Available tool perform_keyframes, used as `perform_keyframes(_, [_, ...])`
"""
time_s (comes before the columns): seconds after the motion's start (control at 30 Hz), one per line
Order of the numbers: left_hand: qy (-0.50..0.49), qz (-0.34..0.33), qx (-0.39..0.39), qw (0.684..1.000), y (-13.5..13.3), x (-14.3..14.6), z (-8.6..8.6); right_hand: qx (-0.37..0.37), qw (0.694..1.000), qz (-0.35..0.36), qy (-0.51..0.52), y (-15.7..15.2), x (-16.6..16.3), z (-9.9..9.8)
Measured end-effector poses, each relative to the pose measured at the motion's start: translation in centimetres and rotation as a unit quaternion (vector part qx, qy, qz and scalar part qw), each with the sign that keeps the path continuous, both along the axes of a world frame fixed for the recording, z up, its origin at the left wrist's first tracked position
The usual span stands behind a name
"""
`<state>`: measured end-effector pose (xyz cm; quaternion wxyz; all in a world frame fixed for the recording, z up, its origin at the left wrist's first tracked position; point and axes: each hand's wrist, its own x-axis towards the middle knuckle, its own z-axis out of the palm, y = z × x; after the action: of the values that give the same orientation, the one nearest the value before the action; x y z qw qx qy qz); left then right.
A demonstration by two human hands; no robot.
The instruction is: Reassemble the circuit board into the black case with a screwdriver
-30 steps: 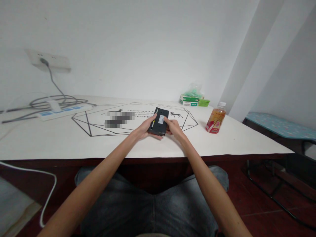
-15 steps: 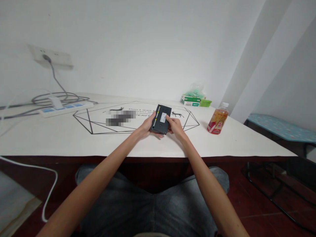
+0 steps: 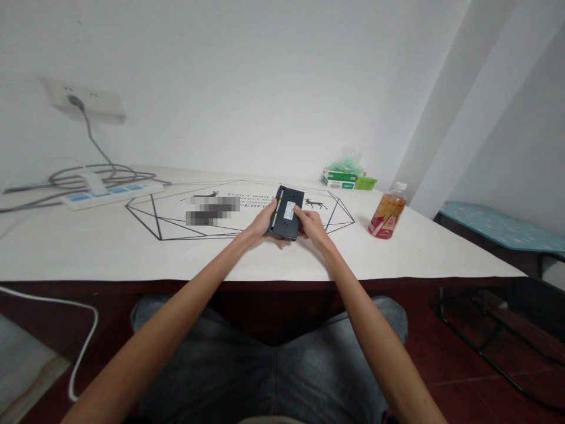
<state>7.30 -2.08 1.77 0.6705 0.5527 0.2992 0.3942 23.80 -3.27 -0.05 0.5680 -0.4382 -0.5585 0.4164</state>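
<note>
A flat black box (image 3: 286,222) with a small white label (image 3: 289,210) is held tilted above the table, between both hands. Along its left edge runs a pale strip with yellow marks. My left hand (image 3: 263,222) grips that left side, with fingers reaching underneath. From the right, my right hand (image 3: 312,225) holds the box, its thumb resting on the face beside the label. The fingers under the box are mostly hidden. What kind of box it is, I cannot tell.
On the white table (image 3: 379,259), a drink bottle (image 3: 388,212) stands to the right. Green-and-white boxes (image 3: 339,178) and a green tray (image 3: 366,183) sit by the wall. A power strip (image 3: 113,195) and coiled cables lie at the left. A blue-topped stool (image 3: 503,225) is beyond the right edge.
The view has shifted slightly, so the surroundings sit a little further left. Both hands keep their hold on the black box, whose tilt differs only slightly.
</note>
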Motion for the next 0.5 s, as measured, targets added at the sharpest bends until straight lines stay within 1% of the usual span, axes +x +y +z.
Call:
perform_keyframes(0.3, [0.006, -0.001, 0.0, 1.0, -0.3, 0.1, 0.4, -0.038, 0.997, 0.041, 0.053, -0.7, -0.2, 0.8])
perform_keyframes(0.5, [-0.009, -0.009, -0.005, 1.0, -0.1, 0.0, 0.2, -0.05, 0.995, 0.058, 0.058, -1.2, -0.3, 1.1])
